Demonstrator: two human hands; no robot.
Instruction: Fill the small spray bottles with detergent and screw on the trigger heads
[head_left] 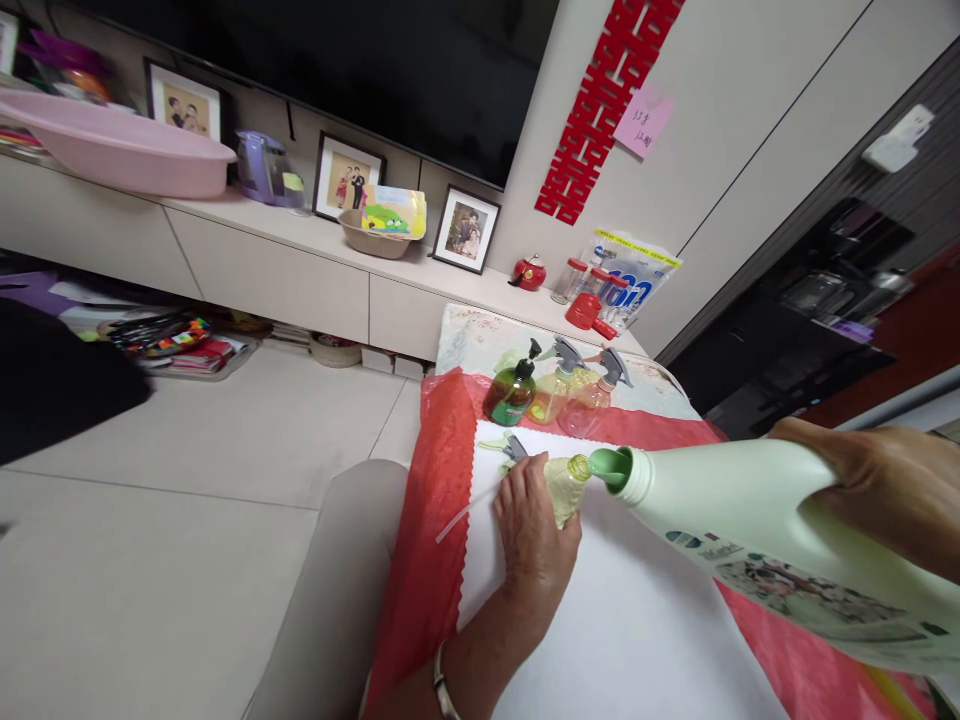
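Observation:
My left hand (536, 525) is wrapped round a small pale yellow bottle (564, 488) with an open neck, which leans to the right over the white sheet (600, 600). My right hand (892, 490) grips a large pale green jug (750, 500), tipped nearly on its side. The jug's uncapped mouth, with a green spout inside, is at the neck of the small bottle. Whether liquid is flowing is too small to tell. Behind my left fingers lies a grey and green spray head (512, 447), and a clear tube (463, 518) extends to the left.
Beyond the sheet stand a green pump bottle (511, 392), a yellowish spray bottle (551, 392) and a clear pinkish spray bottle (589, 405). Red plastic (431, 530) covers part of the table. Behind are a red-lidded jar (568, 282) and a blue-and-white bag (634, 275) on a cabinet.

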